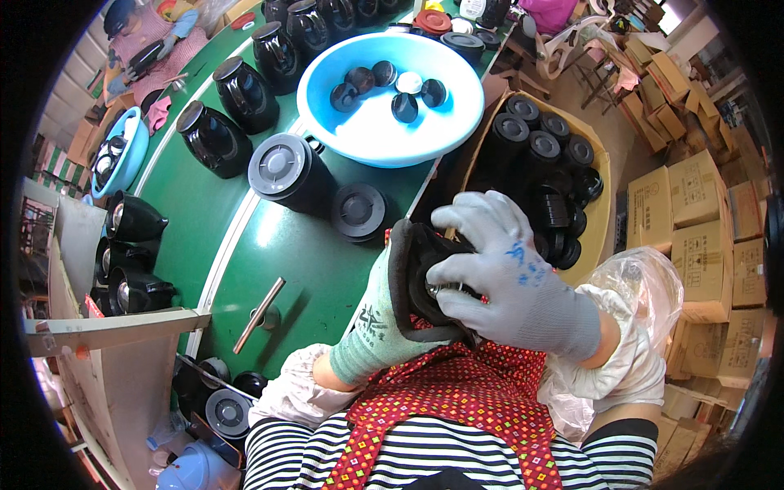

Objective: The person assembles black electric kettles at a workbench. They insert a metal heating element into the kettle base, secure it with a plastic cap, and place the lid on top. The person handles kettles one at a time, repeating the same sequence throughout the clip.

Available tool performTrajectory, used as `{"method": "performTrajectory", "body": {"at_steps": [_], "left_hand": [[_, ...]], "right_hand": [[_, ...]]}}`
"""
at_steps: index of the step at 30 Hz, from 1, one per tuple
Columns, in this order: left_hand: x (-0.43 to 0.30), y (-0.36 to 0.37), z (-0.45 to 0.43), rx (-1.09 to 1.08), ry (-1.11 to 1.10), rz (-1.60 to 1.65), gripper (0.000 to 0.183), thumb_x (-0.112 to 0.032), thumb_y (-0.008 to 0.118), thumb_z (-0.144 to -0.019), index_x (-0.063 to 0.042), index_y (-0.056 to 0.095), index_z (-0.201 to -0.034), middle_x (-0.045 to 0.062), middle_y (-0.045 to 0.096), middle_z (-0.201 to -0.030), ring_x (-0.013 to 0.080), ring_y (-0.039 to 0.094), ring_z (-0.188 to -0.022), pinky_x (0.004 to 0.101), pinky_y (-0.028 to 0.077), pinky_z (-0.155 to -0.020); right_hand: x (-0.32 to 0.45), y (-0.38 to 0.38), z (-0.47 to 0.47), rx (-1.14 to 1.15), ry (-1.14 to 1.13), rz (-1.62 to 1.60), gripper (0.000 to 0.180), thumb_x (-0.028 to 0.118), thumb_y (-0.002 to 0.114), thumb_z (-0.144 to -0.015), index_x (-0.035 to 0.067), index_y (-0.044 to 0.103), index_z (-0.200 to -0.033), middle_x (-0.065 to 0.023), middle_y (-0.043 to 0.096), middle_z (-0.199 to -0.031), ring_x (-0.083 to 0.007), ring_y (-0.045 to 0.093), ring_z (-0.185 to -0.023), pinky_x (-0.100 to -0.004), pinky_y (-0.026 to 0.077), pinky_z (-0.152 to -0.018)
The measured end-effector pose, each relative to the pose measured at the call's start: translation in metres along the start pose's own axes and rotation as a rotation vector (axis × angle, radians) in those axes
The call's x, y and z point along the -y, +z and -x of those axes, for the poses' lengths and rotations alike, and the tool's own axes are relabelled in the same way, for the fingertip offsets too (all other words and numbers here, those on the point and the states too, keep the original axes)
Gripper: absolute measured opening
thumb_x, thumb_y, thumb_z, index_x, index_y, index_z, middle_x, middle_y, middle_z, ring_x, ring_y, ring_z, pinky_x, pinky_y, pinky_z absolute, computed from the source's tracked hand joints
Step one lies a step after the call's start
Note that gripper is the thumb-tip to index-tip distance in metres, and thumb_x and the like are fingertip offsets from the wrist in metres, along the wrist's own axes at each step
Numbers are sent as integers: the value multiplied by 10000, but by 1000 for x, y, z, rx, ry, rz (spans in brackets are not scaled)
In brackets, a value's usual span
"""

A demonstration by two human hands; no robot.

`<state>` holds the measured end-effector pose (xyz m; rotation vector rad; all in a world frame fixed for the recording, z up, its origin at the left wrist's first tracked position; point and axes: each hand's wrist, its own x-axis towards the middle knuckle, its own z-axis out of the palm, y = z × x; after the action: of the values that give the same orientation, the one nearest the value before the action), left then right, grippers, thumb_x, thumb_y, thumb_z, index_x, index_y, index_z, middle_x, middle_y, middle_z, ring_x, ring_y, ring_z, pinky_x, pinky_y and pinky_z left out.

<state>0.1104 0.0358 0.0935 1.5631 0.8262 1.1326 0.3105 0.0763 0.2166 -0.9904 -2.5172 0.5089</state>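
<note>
My left hand (376, 318), in a pale green work glove, holds a black plastic jug shell (401, 288) tilted in front of my apron. The shell has a wide curved rim and a dark hollow inside. My right hand (508, 263), gloved in grey, curls its fingers over the shell's opening and grips there. A small shiny metal part (436, 288) shows under those fingertips; most of it is hidden. Just beyond, a black jug with a grey ribbed base (280, 164) and a round black lid-like part (359, 211) stand on the green worktable (294, 257).
A light-blue basin (392, 147) holds several round caps. Glossy black jugs (245, 95) line the table. A metal T-handle (260, 315) rises from the tabletop at left. An open carton (588, 122) of black parts stands at right. Another person (153, 49) works across the table.
</note>
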Motion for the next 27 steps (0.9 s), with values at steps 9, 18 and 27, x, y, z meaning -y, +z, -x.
{"method": "performTrajectory", "body": {"at_steps": [9,18,27], "left_hand": [[1,10,2,-94,54,-171,1385,-360,1031,-644,61,219,-1683,291,425,-1626,454,439,-1516,539,341,-1262],[14,25,-1,-207,256,-331,1369,-439,1004,-585,47,301,-1654,296,365,-1672,493,401,-1513,579,302,-1273],[17,28,7,-231,315,-307,1335,-415,990,-600,24,307,-1660,282,387,-1660,486,405,-1509,586,291,-1274]], "right_hand": [[8,2,-18,118,-74,284,116,181,785,-723,108,756,-808,-119,622,-1072,-355,576,-1143,-602,328,-1173],[8,16,-6,114,-136,264,190,40,752,-693,35,615,-825,-152,531,-1028,-422,536,-1103,-600,385,-1089],[16,15,-5,173,-185,247,225,24,752,-714,36,587,-867,-160,512,-1034,-430,523,-1091,-602,391,-1077]]}}
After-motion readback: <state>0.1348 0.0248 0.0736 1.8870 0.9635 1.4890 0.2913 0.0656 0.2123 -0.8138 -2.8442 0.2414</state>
